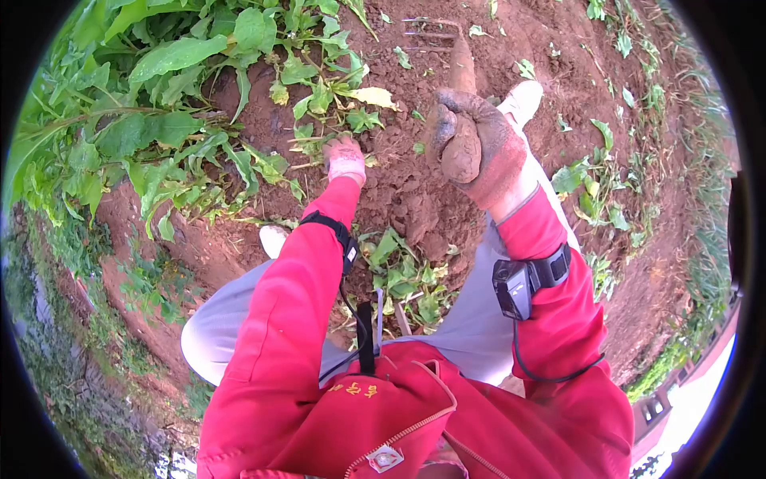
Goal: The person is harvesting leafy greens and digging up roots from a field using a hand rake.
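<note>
My right hand (477,152), in a soil-stained glove, is wrapped around the thick handle of a hand rake (462,68). Its thin metal tines point left, just over the brown soil (411,199). Lower and to the left, my left hand (345,157) wears a pale pinkish glove. Its fingers are curled in at the base of a leafy green plant (319,100), closed around stems close to the ground. The fingertips are partly hidden by the stalks.
Dense broad-leaved plants (175,60) fill the upper left. Cut or wilted leaves (403,267) lie between my legs, and more greenery (594,188) grows at right. My light shoes (523,101) stand on the soil. Grass (702,160) borders the far right.
</note>
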`<state>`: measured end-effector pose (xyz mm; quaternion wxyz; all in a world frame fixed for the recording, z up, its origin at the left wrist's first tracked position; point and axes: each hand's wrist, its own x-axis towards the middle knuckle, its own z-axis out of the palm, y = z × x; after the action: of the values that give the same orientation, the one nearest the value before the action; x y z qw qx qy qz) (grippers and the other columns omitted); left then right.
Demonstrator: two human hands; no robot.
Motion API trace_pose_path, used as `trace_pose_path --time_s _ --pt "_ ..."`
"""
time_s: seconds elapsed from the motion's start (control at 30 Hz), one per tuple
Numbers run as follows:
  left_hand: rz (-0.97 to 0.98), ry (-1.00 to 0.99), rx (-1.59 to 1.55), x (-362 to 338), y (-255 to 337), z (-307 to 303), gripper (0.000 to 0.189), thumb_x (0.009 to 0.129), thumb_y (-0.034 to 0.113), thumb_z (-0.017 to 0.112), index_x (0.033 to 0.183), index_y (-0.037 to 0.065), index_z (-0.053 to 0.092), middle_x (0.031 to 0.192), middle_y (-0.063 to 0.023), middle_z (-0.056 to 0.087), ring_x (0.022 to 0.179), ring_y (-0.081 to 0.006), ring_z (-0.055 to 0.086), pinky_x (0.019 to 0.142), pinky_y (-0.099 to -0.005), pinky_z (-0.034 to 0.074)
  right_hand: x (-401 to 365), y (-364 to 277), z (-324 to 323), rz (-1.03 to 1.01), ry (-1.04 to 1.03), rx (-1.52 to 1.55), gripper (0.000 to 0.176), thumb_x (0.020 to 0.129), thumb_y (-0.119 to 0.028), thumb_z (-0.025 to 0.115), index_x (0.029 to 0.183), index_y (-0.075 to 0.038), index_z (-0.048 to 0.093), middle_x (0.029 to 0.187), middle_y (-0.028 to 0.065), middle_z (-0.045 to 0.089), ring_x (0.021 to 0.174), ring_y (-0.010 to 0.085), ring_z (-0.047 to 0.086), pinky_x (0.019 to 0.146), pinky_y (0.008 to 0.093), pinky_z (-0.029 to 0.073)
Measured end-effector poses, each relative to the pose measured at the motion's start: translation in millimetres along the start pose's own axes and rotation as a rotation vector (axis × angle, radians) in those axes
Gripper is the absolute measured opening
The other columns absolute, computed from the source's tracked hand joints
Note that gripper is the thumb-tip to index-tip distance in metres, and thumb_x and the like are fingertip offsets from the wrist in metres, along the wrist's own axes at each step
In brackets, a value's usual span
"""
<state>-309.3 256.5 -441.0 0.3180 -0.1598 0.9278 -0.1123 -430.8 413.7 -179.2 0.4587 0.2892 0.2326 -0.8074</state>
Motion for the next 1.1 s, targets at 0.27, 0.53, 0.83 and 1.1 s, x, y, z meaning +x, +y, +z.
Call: trace_pose_path --time_s 0.27,0.53,0.83,1.1 --pt "-0.211 -0.307 -0.291 38.2 3.3 9.1 0.026 0.084 0.015 0.050 0.105 0.010 0.063 0.108 -0.0086 0.061 0.096 -0.0282 0.061 0.072 -0.0396 0.051 2.0 1.8 -3.6 0.012 0.075 0.038 0.008 0.084 -0.008 0.052 0.083 -0.001 0.048 0.064 0.0049 0.052 0.049 0.0146 0.052 0.044 0.0233 0.047" --pt "-0.116 -0.468 -0.355 26.6 -33.0 -11.4 0.028 0.080 0.017 0.054 0.106 0.012 0.064 0.116 -0.0071 0.058 0.107 -0.0238 0.057 0.083 -0.0372 0.049 2.6 1.3 -4.1 0.034 0.076 0.051 0.008 0.084 -0.008 0.053 0.083 -0.002 0.048 0.064 0.0050 0.053 0.047 0.0147 0.051 0.044 0.0236 0.047" --pt "-0.070 -0.264 -0.561 -59.9 -37.2 29.2 0.027 0.077 0.016 0.051 0.100 0.006 0.061 0.102 -0.0184 0.062 0.098 -0.0323 0.059 0.082 -0.0402 0.047 9.8 0.2 -4.4 0.047 0.020 0.061 0.008 0.082 -0.008 0.055 0.080 -0.003 0.049 0.063 0.0062 0.053 0.054 0.0192 0.053 0.052 0.0301 0.049" --pt "0.027 -0.250 -0.652 -150.7 -16.5 63.3 0.036 0.073 0.018 0.063 0.106 0.009 0.053 0.104 -0.0172 0.058 0.097 -0.0343 0.057 0.081 -0.0427 0.046 12.4 5.2 -5.9 0.033 -0.039 0.072 0.010 0.083 -0.007 0.055 0.086 -0.001 0.047 0.066 0.0072 0.052 0.056 0.0199 0.053 0.053 0.0294 0.050"
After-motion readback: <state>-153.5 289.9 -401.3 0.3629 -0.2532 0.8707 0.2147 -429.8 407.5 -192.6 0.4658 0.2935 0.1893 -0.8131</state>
